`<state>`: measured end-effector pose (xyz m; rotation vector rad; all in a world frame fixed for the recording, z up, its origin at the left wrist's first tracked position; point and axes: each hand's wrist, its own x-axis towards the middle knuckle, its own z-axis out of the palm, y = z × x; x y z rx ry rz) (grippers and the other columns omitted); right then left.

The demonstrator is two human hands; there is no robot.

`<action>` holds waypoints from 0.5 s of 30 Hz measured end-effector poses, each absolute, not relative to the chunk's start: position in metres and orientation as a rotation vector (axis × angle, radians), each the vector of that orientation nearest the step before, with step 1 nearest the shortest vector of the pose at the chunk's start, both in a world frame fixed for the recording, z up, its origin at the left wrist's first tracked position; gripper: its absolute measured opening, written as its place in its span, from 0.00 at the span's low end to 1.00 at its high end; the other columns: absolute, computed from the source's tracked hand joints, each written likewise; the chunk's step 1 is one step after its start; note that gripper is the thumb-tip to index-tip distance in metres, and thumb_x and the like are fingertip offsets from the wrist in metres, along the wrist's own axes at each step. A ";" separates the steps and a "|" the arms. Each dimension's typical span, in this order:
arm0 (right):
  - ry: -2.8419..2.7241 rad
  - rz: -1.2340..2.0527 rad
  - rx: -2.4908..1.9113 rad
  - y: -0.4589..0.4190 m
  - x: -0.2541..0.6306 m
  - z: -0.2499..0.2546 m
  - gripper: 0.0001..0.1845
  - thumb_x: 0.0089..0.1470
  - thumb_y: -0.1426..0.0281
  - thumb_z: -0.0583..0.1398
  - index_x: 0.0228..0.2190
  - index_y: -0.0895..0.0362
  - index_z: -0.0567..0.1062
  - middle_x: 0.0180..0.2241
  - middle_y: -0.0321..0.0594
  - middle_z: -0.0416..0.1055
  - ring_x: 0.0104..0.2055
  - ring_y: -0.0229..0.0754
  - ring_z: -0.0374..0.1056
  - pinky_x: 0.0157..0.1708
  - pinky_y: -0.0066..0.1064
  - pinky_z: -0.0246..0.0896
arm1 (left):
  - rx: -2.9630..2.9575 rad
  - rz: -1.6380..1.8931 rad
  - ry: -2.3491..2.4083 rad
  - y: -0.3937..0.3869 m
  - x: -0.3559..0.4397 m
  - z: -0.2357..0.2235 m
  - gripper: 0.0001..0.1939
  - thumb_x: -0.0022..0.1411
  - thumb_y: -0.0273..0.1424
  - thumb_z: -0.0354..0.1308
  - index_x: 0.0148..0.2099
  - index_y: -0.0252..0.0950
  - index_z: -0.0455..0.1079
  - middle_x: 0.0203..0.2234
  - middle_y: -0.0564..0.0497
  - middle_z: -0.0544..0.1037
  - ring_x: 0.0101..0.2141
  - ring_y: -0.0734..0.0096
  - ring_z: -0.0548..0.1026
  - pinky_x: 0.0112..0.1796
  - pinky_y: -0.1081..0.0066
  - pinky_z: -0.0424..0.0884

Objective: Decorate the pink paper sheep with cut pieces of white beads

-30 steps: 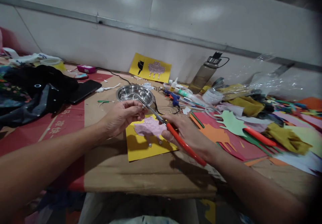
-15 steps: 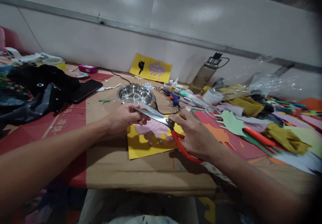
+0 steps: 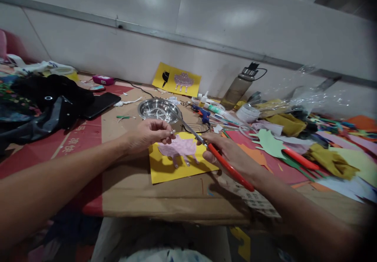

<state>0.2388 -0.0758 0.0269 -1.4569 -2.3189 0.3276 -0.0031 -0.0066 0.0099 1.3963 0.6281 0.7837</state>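
Note:
My left hand (image 3: 153,133) pinches a tiny pale bead-like piece (image 3: 172,131) between thumb and fingers, above the left part of a yellow card (image 3: 160,171). A pink cut-out shape (image 3: 178,148) with small round beads at its lower points lies on that card. In my right hand (image 3: 228,150) is a pair of red-handled scissors (image 3: 229,167), blades pointing up and left, edge-on to me. Their tips reach over the rim of a steel bowl (image 3: 141,109), apart from the left fingers. A string of clear beads (image 3: 161,114) lies in the bowl.
A decorated yellow card (image 3: 176,79) leans against the wall, left of a grey bottle (image 3: 238,89). A blue glue gun (image 3: 203,114) lies behind my right hand. Paper cut-outs (image 3: 269,143) and scraps cover the right side. A black phone (image 3: 101,105) lies at left.
The scissors opened at the left fingertips, then closed and drew back to the right. The left hand has shifted slightly, with the small piece now showing at its fingertips.

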 end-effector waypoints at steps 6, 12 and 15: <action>-2.317 -0.108 -1.673 -0.077 0.265 0.015 0.25 0.55 0.55 0.55 0.49 0.58 0.70 0.42 0.50 0.70 0.43 0.51 0.68 0.42 0.39 0.64 | 1.287 0.840 0.617 -0.003 -0.003 0.006 0.07 0.49 0.29 0.64 0.28 0.32 0.70 0.25 0.51 0.75 0.25 0.79 0.69 0.30 0.73 0.64; -2.385 -0.255 -1.808 -0.068 0.319 -0.001 0.26 0.56 0.60 0.54 0.55 0.54 0.65 0.40 0.49 0.66 0.40 0.50 0.67 0.40 0.40 0.65 | 1.257 0.835 0.636 0.000 -0.002 0.002 0.07 0.48 0.29 0.64 0.28 0.32 0.70 0.25 0.51 0.76 0.24 0.79 0.69 0.29 0.74 0.64; -2.399 -0.189 -1.832 -0.066 0.334 -0.003 0.25 0.55 0.66 0.54 0.54 0.56 0.67 0.37 0.47 0.65 0.38 0.48 0.67 0.41 0.40 0.64 | 1.263 0.821 0.656 -0.001 -0.002 0.001 0.07 0.49 0.30 0.64 0.29 0.32 0.70 0.25 0.50 0.76 0.24 0.79 0.69 0.29 0.74 0.64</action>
